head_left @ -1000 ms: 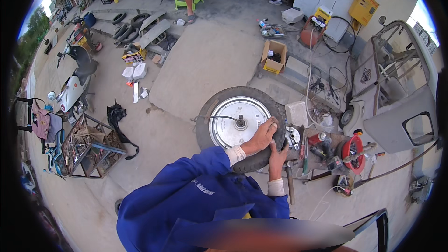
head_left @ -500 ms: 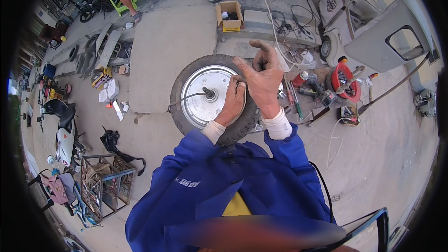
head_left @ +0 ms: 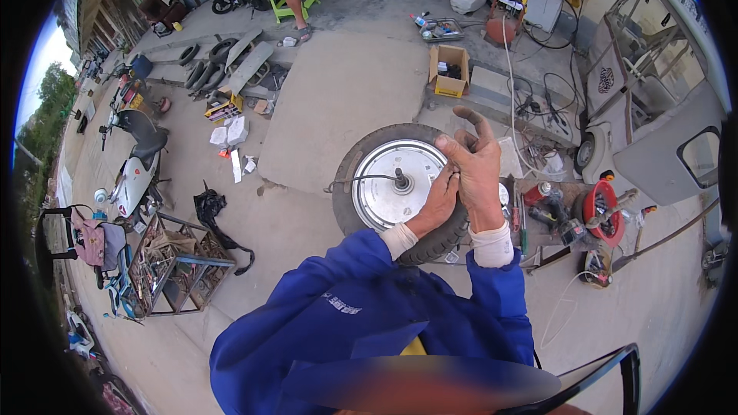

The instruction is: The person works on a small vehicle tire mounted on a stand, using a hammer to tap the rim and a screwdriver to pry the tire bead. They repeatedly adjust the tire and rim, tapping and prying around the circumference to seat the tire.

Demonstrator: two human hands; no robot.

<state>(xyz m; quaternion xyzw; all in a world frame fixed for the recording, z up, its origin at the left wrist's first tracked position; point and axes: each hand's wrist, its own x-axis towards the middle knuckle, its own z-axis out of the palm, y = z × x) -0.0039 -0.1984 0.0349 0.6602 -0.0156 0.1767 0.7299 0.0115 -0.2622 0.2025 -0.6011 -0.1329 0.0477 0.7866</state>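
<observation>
Showing a wheel point(head_left: 382, 205) lying with its silver hub face up, directly in front of a person in a blue jacket point(head_left: 307, 315). The left hand point(head_left: 435, 205) extends over the right side of the wheel, its fingers bunched beside the right palm; whether this grip pinches anything cannot be told. The right hand point(head_left: 480, 177) is raised at the wheel's right edge, its grip spread between a thumb directed to the left and a bent, upright forefinger. The wheel thus lies mainly to the left of the right grip and beneath the left one. Being round, it has no long axis across its face; its axle point(head_left: 401, 180) projects upward from the centre, toward the viewer. A dark cable point(head_left: 370, 177) runs from the axle leftward to the edge of the black tyre point(head_left: 350, 212). To the right of the hands, on the person's right, are a green-handled tool point(head_left: 523, 239) and a red basin point(head_left: 613, 237) containing parts. Beyond the wheel stands an open cardboard box point(head_left: 448, 87); a metal-framed crate point(head_left: 189, 260) of tools stands well apart at left.
</observation>
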